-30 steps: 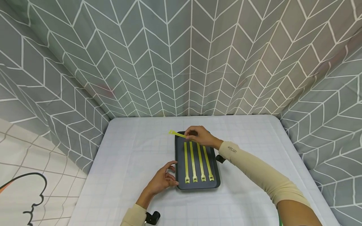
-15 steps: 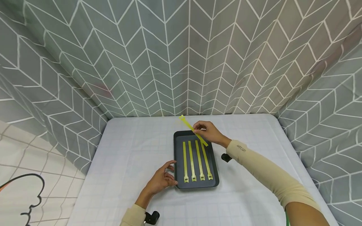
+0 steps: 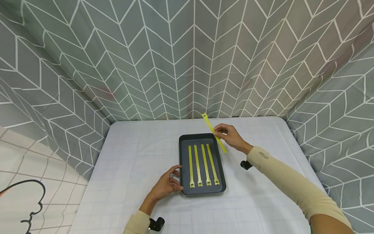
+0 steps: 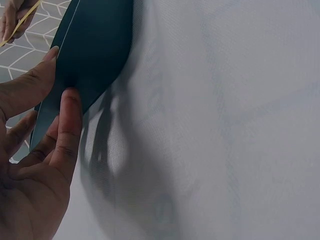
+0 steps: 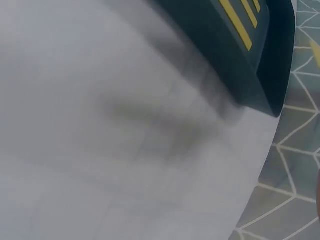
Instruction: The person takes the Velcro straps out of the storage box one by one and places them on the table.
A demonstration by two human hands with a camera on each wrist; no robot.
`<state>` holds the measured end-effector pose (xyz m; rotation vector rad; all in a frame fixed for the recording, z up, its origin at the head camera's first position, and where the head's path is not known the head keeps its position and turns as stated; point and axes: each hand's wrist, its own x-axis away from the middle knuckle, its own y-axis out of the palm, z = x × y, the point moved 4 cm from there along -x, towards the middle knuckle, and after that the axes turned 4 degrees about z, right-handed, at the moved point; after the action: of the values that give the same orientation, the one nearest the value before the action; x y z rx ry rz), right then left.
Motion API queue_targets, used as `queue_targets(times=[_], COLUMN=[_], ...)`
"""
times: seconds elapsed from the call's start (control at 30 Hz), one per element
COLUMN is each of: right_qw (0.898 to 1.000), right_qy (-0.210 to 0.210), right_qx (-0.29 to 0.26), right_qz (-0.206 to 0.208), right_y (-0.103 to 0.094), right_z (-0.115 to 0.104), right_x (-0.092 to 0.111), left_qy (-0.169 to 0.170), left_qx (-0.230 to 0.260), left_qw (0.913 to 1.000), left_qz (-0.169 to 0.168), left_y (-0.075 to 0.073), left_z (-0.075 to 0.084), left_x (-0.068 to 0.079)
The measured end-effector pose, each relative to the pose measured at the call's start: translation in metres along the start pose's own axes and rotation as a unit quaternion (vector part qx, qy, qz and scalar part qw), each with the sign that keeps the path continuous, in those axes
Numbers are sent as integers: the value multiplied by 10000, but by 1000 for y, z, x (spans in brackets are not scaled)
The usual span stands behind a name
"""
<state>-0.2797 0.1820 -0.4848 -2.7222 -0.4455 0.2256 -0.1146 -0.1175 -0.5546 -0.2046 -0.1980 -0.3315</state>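
Just right of the frame's centre, the right hand (image 3: 230, 135) has a narrow grip on one yellow strip (image 3: 209, 124), which slants across the upper right corner of the dark tray (image 3: 184, 156); the left hand (image 3: 163, 187), fingers spread, touches the tray's left side. The step in hand looks like moving this strip singly, while four other strips (image 3: 197, 165) lie in the tray. The next move probably calls for a steady pinch and clearance from the rim, though whether they touch I cannot tell.

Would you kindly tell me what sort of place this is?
Possibly a makeshift recording booth: grey chevron-patterned fabric curtains hang behind a white cloth-covered table, with a black wrist camera in view.
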Motion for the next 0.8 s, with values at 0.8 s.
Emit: queue_targets(times=[0.8], right_qw=[9864], right_qy=[1360], right_qx=[-732], right_qz=[566], right_y=[-39], right_z=[55], right_x=[48], left_qy=[-95], left_qx=[-14], left_qw=[9999], left_qz=[-52], left_y=[0], left_z=[2], left_x=[-3])
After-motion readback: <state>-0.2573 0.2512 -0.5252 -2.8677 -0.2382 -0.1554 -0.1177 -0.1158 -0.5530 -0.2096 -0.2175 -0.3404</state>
